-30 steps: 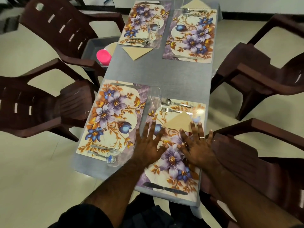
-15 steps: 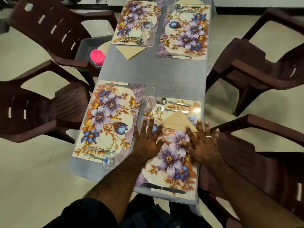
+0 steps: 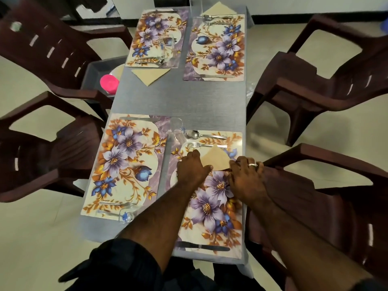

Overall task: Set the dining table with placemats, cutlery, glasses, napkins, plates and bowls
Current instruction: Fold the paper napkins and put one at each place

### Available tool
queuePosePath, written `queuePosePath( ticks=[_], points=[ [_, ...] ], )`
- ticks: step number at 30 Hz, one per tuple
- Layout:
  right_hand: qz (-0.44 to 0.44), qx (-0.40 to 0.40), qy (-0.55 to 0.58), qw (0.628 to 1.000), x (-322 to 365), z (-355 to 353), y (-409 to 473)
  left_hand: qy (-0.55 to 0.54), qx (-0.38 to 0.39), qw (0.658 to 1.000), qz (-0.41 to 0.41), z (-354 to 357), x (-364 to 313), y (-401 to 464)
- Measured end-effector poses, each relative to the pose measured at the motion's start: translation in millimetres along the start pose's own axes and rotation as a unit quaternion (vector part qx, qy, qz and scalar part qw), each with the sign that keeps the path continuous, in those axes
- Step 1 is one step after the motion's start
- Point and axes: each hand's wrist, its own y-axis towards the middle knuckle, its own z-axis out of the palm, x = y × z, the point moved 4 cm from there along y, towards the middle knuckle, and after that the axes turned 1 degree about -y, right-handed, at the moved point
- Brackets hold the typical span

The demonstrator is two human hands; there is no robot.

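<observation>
A folded tan napkin (image 3: pixel 216 157) lies on the near right floral placemat (image 3: pixel 212 208), just below a fork (image 3: pixel 199 145) and a spoon (image 3: pixel 199 135). My left hand (image 3: pixel 192 170) has curled fingers at the napkin's left lower corner. My right hand (image 3: pixel 245 177), with a ring on it, holds the right lower corner the same way. A knife (image 3: pixel 201 246) lies along the mat's near edge. A clear glass (image 3: pixel 176 129) stands at the mat's far left corner.
The grey table (image 3: pixel 178 99) carries three more placemats: near left (image 3: pixel 126 164), far left (image 3: pixel 155 38), far right (image 3: pixel 216 49), each with cutlery. Another napkin (image 3: pixel 150 75) lies below the far left mat. Dark brown chairs (image 3: pixel 327 85) ring the table. A pink cup (image 3: pixel 109 82) sits at left.
Both hands lay flat with spread fingers on the near right placemat. They have slid forward to the napkin and curled their fingers at its lower corners.
</observation>
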Motion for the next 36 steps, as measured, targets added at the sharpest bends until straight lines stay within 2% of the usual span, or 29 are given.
queuePosePath(
  ticks=[3, 5, 7, 9, 11, 12, 13, 15, 20, 24, 28, 30, 36],
  points=[
    [0.017, -0.004, 0.031, 0.999, 1, -7, 7, -0.115, 0.018, 0.990, -0.074, 2, 3, 5],
    [0.040, -0.008, 0.108, 0.993, -3, -8, 13, -0.174, 0.028, 0.983, -0.051, 2, 0, 1],
    [0.057, -0.005, 0.246, 0.967, -9, -4, 20, -0.235, 0.036, 0.971, -0.007, 0, -3, -2],
    [0.083, 0.041, 0.430, 0.898, -16, -4, 32, -0.288, 0.042, 0.956, 0.041, -13, -6, -5],
    [0.099, 0.111, 0.602, 0.785, -19, -13, 45, -0.311, 0.039, 0.946, 0.087, -36, -11, -4],
    [0.097, 0.129, 0.648, 0.745, -19, -20, 53, -0.316, 0.036, 0.942, 0.104, -50, -14, -2],
    [0.094, 0.125, 0.657, 0.737, -22, -28, 61, -0.321, 0.032, 0.940, 0.112, -62, -15, 3],
    [0.080, 0.091, 0.637, 0.762, -28, -48, 79, -0.310, 0.016, 0.943, 0.121, -92, -20, 13],
    [0.042, 0.033, 0.639, 0.767, -44, -119, 142, -0.172, -0.022, 0.975, 0.140, -178, -41, 61],
    [0.029, -0.007, 0.576, 0.817, -53, -143, 200, -0.049, -0.038, 0.989, 0.137, -221, -56, 115],
    [0.073, 0.019, 0.552, 0.830, -50, -114, 227, 0.038, 0.006, 0.997, 0.072, -202, -57, 152],
    [0.095, 0.049, 0.514, 0.851, -42, -86, 233, 0.087, 0.036, 0.994, 0.050, -176, -51, 169],
    [0.134, 0.095, 0.454, 0.876, -44, -33, 243, 0.184, 0.087, 0.977, 0.067, -118, -49, 207]
  ],
)
